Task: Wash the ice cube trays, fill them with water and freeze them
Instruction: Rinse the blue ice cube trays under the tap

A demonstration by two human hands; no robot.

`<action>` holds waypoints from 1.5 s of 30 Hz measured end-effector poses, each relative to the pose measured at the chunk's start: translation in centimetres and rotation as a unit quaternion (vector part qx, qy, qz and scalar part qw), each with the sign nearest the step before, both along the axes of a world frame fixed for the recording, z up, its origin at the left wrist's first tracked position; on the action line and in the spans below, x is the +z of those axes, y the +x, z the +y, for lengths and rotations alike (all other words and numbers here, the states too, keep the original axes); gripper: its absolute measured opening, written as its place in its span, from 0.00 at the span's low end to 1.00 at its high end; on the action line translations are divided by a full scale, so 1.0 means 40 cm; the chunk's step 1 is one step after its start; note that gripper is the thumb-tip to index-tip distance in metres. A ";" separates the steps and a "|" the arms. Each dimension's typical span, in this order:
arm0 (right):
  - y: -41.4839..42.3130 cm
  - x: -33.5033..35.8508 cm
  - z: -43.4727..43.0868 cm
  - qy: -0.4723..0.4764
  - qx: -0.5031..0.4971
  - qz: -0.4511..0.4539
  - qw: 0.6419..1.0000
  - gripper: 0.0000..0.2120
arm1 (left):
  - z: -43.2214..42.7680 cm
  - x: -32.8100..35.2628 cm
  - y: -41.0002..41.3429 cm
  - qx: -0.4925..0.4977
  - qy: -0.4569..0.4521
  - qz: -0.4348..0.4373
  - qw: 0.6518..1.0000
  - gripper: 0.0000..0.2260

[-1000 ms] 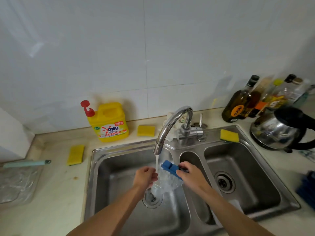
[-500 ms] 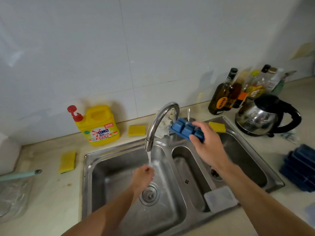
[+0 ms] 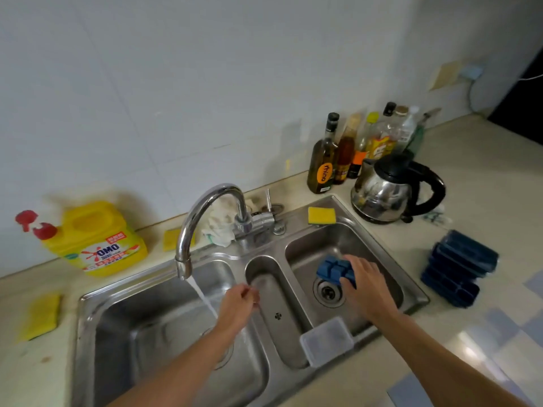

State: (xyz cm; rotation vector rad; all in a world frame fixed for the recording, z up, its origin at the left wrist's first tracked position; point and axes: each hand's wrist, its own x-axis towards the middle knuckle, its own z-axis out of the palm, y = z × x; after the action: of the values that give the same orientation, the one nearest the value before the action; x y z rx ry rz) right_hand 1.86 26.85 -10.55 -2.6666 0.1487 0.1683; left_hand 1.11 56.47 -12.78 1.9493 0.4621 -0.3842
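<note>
Right hand (image 3: 364,286) — fingers curled over one end of a blue ice cube tray (image 3: 335,268), gripping it lumpy side up above the drain (image 3: 327,292) of the sink's (image 3: 88,298) right basin; left hand (image 3: 238,304) — fingers loosely curled, nothing visible in it, beside the stream from the tap (image 3: 205,218), over the left basin.

Hazards, as I judge them: a wet tray held by one end may slip and drop; running water may splash off the wrist onto the counter.

Count: tray in hand, one; stacked trays (image 3: 458,268) on the counter to the right, about four, edges blurred; yellow sponges (image 3: 321,215), three; detergent jug (image 3: 97,239), one; kettle (image 3: 390,192), one; clear tub (image 3: 326,340), one; bottles (image 3: 323,160), six or so, too crowded to be sure.
</note>
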 end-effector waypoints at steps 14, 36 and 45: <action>0.065 -0.034 -0.211 0.040 0.117 -0.096 0.988 0.16 | -0.346 -0.007 0.055 0.019 0.009 -0.021 1.000 0.07; 0.069 0.056 -0.437 0.424 -0.159 0.162 0.877 0.19 | -0.696 -0.054 0.196 -0.138 -0.121 -0.123 0.975 0.05; 0.090 0.106 -0.634 0.124 -0.114 0.018 0.986 0.22 | -0.861 -0.010 0.227 -0.127 -0.209 -0.053 0.968 0.06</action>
State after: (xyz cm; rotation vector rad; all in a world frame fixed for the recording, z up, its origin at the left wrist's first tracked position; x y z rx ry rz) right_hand 5.46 1.49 -6.29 -2.3789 0.4152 0.1498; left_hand 10.19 22.02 -13.16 1.6068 0.0514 -0.4943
